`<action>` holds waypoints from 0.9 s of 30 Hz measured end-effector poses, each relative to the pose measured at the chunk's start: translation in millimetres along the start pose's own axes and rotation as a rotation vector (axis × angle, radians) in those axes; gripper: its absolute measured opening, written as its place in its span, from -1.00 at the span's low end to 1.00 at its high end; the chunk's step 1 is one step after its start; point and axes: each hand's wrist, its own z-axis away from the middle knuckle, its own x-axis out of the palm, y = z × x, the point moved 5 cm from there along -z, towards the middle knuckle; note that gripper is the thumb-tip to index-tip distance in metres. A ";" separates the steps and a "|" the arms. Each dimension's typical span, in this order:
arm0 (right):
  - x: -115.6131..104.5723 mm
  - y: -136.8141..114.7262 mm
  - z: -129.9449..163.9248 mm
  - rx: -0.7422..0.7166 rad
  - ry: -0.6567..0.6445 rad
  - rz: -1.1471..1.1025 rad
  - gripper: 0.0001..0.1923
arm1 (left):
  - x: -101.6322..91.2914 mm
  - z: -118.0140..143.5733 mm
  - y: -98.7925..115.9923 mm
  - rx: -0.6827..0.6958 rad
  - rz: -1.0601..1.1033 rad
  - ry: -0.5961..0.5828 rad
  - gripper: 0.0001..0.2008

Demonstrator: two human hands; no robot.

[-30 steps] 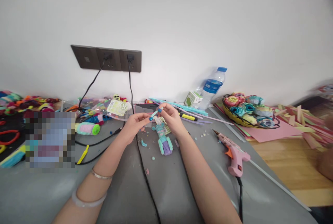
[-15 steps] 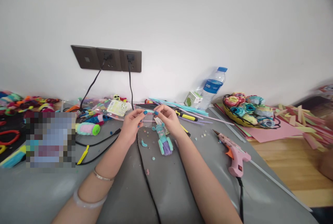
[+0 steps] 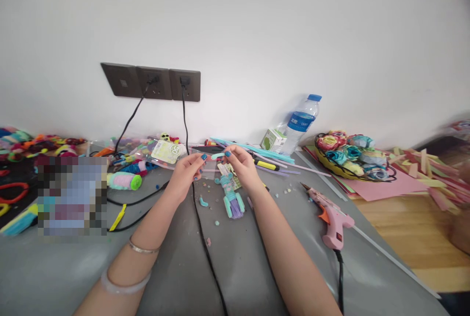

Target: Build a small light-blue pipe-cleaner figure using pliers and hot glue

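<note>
A short mint-green fuzzy piece, like a cut pipe cleaner (image 3: 217, 156), is stretched between my two hands above the table. My left hand (image 3: 189, 169) is closed in a pinch at the piece's left end. From the other side, the thumb and finger of my right hand (image 3: 240, 166) pinch its right end. Below them, a small mint and purple pipe-cleaner figure (image 3: 233, 198) with round ears lies on the table. A curved teal scrap (image 3: 203, 202) and several tiny fluff bits lie around it.
A pink glue gun (image 3: 334, 223) with its cord lies at right. Behind are teal pipe cleaners (image 3: 253, 148), a yellow cutter (image 3: 266, 164), a small box (image 3: 273, 140) and a water bottle (image 3: 301, 122). A black cable (image 3: 205, 247) crosses the table. Left stands a spool-like roll (image 3: 125, 181).
My right hand has shifted slightly right, so more of the mint piece shows between my fingertips. The figure and the other things lie as before.
</note>
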 end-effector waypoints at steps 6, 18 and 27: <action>3.6 -0.5 0.9 0.008 -0.062 -0.002 -0.61 | 2.1 1.2 -1.1 -0.012 -0.153 -0.111 -0.67; 4.9 0.7 0.8 -0.019 -0.088 0.002 -0.66 | 12.0 7.1 -4.1 -0.045 -0.265 -0.215 -0.75; 3.7 2.1 -0.1 -0.022 -0.052 -0.076 -0.69 | 5.3 3.0 -0.4 -0.066 -0.079 -0.066 -0.74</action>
